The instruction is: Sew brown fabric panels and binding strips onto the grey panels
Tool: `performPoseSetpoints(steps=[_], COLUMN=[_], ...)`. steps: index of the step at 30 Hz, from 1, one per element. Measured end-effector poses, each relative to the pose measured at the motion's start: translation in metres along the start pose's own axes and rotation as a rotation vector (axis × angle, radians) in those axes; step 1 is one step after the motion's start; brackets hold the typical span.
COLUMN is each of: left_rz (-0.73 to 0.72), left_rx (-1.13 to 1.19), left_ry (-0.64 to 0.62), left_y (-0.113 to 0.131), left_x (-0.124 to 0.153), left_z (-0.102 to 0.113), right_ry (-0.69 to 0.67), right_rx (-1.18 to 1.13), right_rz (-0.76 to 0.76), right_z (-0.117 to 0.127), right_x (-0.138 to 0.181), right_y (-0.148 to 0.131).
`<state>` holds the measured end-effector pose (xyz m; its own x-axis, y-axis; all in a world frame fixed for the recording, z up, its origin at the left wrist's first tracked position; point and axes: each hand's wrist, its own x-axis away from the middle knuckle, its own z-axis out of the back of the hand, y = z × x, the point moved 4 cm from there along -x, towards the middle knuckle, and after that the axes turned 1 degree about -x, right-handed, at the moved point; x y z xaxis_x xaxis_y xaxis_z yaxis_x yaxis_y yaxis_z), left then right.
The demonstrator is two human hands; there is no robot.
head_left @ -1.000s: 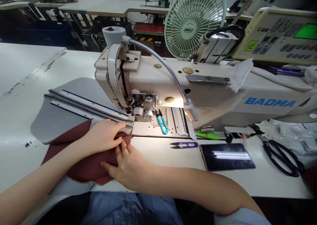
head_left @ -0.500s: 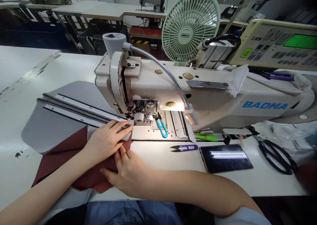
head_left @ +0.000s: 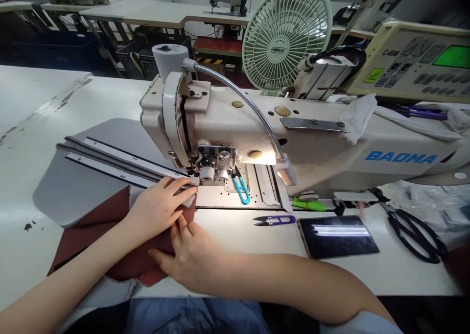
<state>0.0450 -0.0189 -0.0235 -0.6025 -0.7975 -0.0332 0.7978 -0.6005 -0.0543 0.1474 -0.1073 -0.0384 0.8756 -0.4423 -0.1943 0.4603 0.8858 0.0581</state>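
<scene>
My left hand lies with stretched fingers on the end of a grey fabric piece with two white strips, close to the presser foot of the sewing machine. Beneath it spreads red-brown fabric. My right hand rests on that fabric's right edge, thumb spread away from the fingers, whose tips meet the left hand. The needle and the fabric's end are hidden behind the machine head and the fingers. Blue thread snips lie on the machine bed, right of the presser foot.
Purple thread snips, a phone and black-handled scissors lie on the white table to the right. A green tool is by the machine base. Behind the machine stand a green fan and a control panel.
The view has shifted slightly, so the fan, panel and phone sit a little differently in frame. Both hands and the fabric look unmoved.
</scene>
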Motion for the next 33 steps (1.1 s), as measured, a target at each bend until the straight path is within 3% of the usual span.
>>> performPoseSetpoints(steps=[5,14,26,33], left_rz=[0.058,0.016,0.06,0.046], left_rx=[-0.004,-0.099,0.149,0.169], left_ry=[-0.037,-0.015,-0.162,-0.09], left_y=[0.002,0.01,-0.016,-0.015], left_x=[-0.002,0.007,-0.035,-0.028], left_z=[0.002,-0.005,0.004,0.004], right_ry=[0.002,0.036,-0.163,-0.133], right_rx=[0.023,0.035,-0.032,-0.024], right_rz=[0.006,-0.016,-0.039,-0.029], right_z=[-0.001,-0.001,0.004,0.002], right_x=[0.0,0.002,-0.005,-0.006], right_y=[0.0,-0.001,0.024,0.034])
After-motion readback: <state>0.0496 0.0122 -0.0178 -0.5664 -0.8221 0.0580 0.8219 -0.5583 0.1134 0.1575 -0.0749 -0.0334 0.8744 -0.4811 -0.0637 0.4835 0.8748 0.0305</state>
